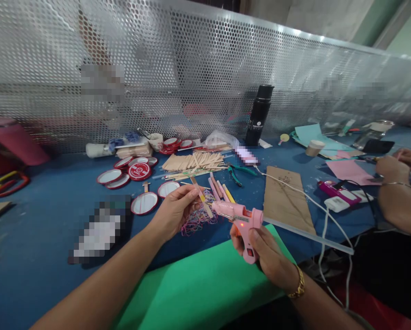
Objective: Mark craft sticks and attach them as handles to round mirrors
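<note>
My right hand [262, 252] is wrapped round the handle of a pink hot glue gun [240, 217], whose small light glows orange. Its nozzle points left, close to a flat wooden craft stick [205, 201] with a yellow patch. Fingers of my left hand [178, 204] pinch that stick near its upper end. Whether the nozzle touches the stick I cannot tell. Beneath the stick lies a tangle of coloured threads [198, 222]. Just beyond are several pink and yellow rods [222, 188]. A round lid with a stick attached [144, 202] rests left of my left hand.
Behind my hands lie piled craft sticks [191, 161], red round lids [139, 171], green-handled pliers [238, 174] and a black bottle [259, 114]. Cardboard [288, 197] and a white cable [324, 243] are to the right. Another person's hand [393, 172] works at far right. A perforated metal screen [205, 68] stands behind.
</note>
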